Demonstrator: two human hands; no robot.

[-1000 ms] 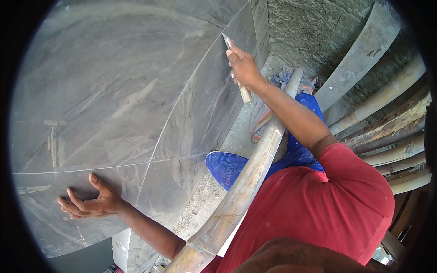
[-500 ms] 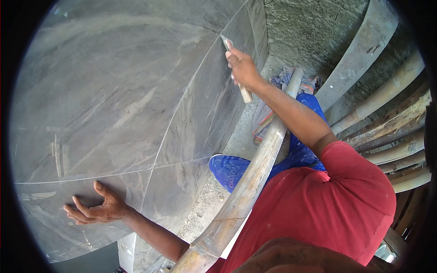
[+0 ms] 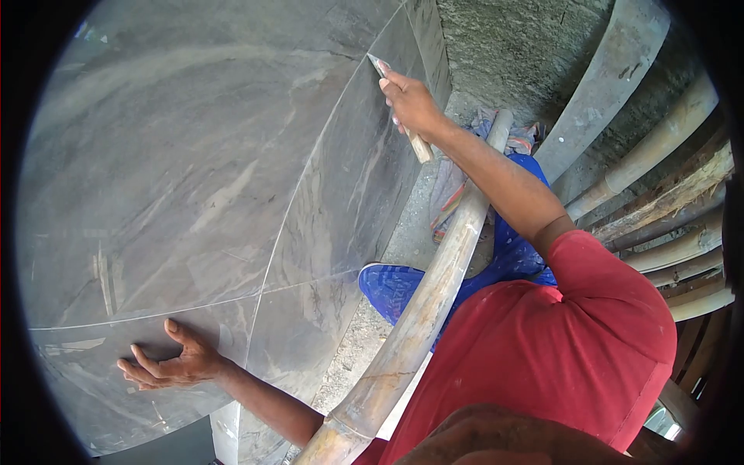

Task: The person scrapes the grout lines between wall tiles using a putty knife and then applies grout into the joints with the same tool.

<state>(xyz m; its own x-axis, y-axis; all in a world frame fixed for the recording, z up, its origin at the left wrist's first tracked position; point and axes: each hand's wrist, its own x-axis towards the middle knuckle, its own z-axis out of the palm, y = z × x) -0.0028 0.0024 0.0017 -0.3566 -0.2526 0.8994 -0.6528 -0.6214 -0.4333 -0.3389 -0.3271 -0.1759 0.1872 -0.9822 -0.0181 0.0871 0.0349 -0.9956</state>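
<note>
My right hand (image 3: 412, 106) is closed around a putty knife (image 3: 421, 149) with a pale wooden handle and a narrow metal tip. That tip meets the light joint line (image 3: 288, 211) where the large grey marbled top slab (image 3: 178, 178) joins the tiled side face (image 3: 341, 217). Down at the lower left, my left hand (image 3: 180, 364) rests on the slab with its fingers spread, holding nothing. It lies just below a second thin joint line (image 3: 155, 314) that crosses the slab.
A bamboo pole (image 3: 434, 298) slants between my body and the tiled side. More poles (image 3: 655, 159) and a grey board (image 3: 604, 85) lean at the right, near a rough wall (image 3: 511, 46). Crumpled sacking (image 3: 448, 186) lies on the floor by my blue-clad leg (image 3: 391, 288).
The view has shifted slightly. The putty knife's tip stays at about the same place on the joint line, and my left hand remains spread on the slab.
</note>
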